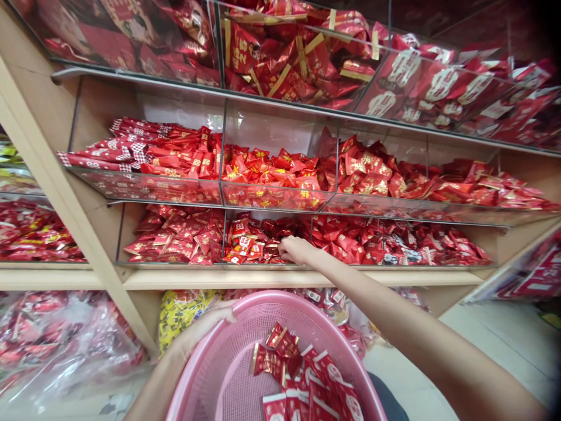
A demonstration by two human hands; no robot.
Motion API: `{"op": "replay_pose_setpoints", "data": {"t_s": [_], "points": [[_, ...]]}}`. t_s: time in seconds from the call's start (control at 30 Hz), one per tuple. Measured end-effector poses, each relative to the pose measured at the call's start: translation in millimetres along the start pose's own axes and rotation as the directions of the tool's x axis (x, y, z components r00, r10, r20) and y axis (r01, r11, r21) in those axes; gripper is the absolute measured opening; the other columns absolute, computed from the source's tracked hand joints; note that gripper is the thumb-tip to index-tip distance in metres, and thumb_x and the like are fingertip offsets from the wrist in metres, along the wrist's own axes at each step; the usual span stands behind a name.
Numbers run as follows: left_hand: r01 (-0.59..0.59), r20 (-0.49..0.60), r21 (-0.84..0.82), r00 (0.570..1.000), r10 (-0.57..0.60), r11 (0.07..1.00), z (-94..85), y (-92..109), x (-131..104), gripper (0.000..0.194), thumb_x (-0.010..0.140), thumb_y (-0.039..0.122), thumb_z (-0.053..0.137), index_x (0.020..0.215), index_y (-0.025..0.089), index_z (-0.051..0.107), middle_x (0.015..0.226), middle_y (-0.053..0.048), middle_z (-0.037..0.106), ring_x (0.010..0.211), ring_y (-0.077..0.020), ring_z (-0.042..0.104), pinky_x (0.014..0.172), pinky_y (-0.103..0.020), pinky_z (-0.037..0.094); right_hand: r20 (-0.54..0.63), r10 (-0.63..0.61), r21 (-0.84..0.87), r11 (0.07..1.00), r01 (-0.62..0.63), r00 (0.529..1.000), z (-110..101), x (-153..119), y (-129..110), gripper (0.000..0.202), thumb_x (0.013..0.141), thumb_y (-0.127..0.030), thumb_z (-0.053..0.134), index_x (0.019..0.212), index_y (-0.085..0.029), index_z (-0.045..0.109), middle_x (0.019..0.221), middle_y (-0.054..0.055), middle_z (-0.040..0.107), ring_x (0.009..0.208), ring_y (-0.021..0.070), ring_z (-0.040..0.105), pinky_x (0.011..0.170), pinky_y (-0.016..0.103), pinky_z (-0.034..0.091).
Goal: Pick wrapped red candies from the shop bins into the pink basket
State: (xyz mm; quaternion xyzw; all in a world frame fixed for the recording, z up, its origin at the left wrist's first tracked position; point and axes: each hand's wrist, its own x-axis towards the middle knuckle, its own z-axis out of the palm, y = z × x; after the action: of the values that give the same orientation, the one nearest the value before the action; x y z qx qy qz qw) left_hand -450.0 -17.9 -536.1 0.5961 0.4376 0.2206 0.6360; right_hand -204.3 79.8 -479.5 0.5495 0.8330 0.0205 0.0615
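My left hand (214,318) grips the rim of a pink plastic basket (199,362) on its left side. Inside the basket lie several small red packets (269,361) with gold or white edges. At the lowest glass-fronted shelf, my right hand (294,249) reaches into a compartment of small red wrapped packets (245,242), fingers curled among them. Whether a packet is between those fingers is too small to make out. The right forearm stretches over the basket's right side.
Glass dividers split the shelves into compartments of red packets (182,237). A wooden upright (83,193) stands at left. Below, a yellow bag (182,313) and clear bags of red packets (65,339) sit near the tiled floor (495,339). The middle shelf's glass front (272,197) overhangs my right hand.
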Motion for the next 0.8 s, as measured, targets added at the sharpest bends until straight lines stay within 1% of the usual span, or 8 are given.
{"op": "replay_pose_setpoints", "data": {"t_s": [0.1, 0.2, 0.3, 0.37, 0.47, 0.53, 0.67, 0.8], "points": [[-0.008, -0.011, -0.005, 1.0, 0.008, 1.0, -0.1, -1.1, 1.0, 0.045, 0.056, 0.024, 0.047, 0.095, 0.026, 0.069, 0.102, 0.002, 0.068, 0.104, -0.0306, 0.048, 0.098, -0.036, 0.03, 0.012, -0.031, 0.037, 0.999, 0.03, 0.999, 2.1, 4.3, 7.8, 0.018, 0.079, -0.02, 0.054, 0.088, -0.022, 0.07, 0.099, 0.006, 0.067, 0.092, 0.0196, 0.062, 0.071, 0.022, 0.042], [0.003, 0.012, -0.01, 1.0, -0.003, 1.0, -0.3, -2.9, 2.0, 0.048, 0.057, 0.024, 0.047, 0.1, 0.026, 0.068, 0.1, 0.001, 0.069, 0.099, -0.0302, 0.051, 0.094, -0.036, 0.034, 0.013, -0.034, 0.075, 0.997, 0.033, 0.999, 3.8, 6.9, 9.9, 0.019, 0.081, -0.023, 0.052, 0.089, -0.022, 0.069, 0.095, 0.005, 0.068, 0.089, 0.0167, 0.062, 0.07, 0.02, 0.041], [-0.001, 0.02, 0.003, 1.0, 0.001, 1.0, -1.1, -4.5, 2.7, 0.05, 0.056, 0.024, 0.047, 0.102, 0.025, 0.067, 0.098, 0.001, 0.069, 0.096, -0.0301, 0.052, 0.092, -0.036, 0.035, 0.011, -0.001, 0.099, 0.995, 0.0, 1.0, 4.4, 8.0, 6.9, 0.019, 0.081, -0.024, 0.052, 0.087, -0.021, 0.07, 0.091, 0.005, 0.069, 0.086, 0.0161, 0.062, 0.067, 0.02, 0.04], [-0.011, 0.024, 0.002, 1.0, 0.011, 1.0, -1.7, -5.3, 2.6, 0.05, 0.058, 0.023, 0.046, 0.103, 0.024, 0.066, 0.097, 0.001, 0.069, 0.097, -0.0297, 0.052, 0.092, -0.035, 0.036, 0.01, 0.031, 0.109, 0.994, -0.031, 0.999, 4.0, 8.7, 3.7, 0.021, 0.081, -0.03, 0.052, 0.084, -0.019, 0.07, 0.086, 0.007, 0.069, 0.08, 0.0162, 0.063, 0.064, 0.02, 0.04], [-0.032, 0.024, -0.004, 0.999, 0.032, 0.999, -2.0, -5.8, 1.6, 0.048, 0.06, 0.021, 0.044, 0.103, 0.024, 0.066, 0.096, 0.001, 0.07, 0.102, -0.0291, 0.05, 0.091, -0.033, 0.036, 0.009, 0.067, 0.121, 0.99, -0.068, 0.998, 3.0, 9.6, 0.1, 0.03, 0.081, -0.041, 0.052, 0.081, -0.017, 0.07, 0.082, 0.008, 0.068, 0.072, 0.0157, 0.062, 0.058, 0.021, 0.038], [-0.037, 0.02, -0.005, 0.999, 0.037, 0.999, -1.7, -5.8, 0.7, 0.047, 0.061, 0.02, 0.044, 0.103, 0.024, 0.066, 0.096, 0.001, 0.07, 0.102, -0.0287, 0.05, 0.09, -0.032, 0.036, 0.006, 0.076, 0.122, 0.99, -0.076, 0.997, 2.9, 10.1, -0.4, 0.031, 0.08, -0.043, 0.053, 0.081, -0.017, 0.07, 0.081, 0.008, 0.068, 0.071, 0.0154, 0.061, 0.056, 0.021, 0.037], [-0.025, 0.0, -0.016, 1.0, 0.025, 1.0, -0.7, -6.4, -0.2, 0.047, 0.062, 0.02, 0.045, 0.103, 0.024, 0.067, 0.094, 0.001, 0.07, 0.098, -0.0279, 0.053, 0.089, -0.032, 0.037, -0.005, 0.044, 0.116, 0.992, -0.043, 0.999, 4.8, 10.7, 2.7, 0.031, 0.083, -0.043, 0.051, 0.082, -0.018, 0.07, 0.083, 0.007, 0.068, 0.071, 0.0143, 0.06, 0.056, 0.021, 0.035], [-0.035, -0.009, -0.033, 0.999, 0.035, 0.999, -0.6, -8.6, 0.8, 0.046, 0.06, 0.02, 0.046, 0.101, 0.022, 0.068, 0.094, 0.0, 0.07, 0.098, -0.0283, 0.053, 0.088, -0.032, 0.037, -0.005, 0.013, 0.103, 0.995, -0.013, 1.0, 6.2, 11.6, 5.4, 0.035, 0.084, -0.045, 0.049, 0.082, -0.018, 0.07, 0.082, 0.007, 0.068, 0.07, 0.0141, 0.06, 0.055, 0.021, 0.034]]}}
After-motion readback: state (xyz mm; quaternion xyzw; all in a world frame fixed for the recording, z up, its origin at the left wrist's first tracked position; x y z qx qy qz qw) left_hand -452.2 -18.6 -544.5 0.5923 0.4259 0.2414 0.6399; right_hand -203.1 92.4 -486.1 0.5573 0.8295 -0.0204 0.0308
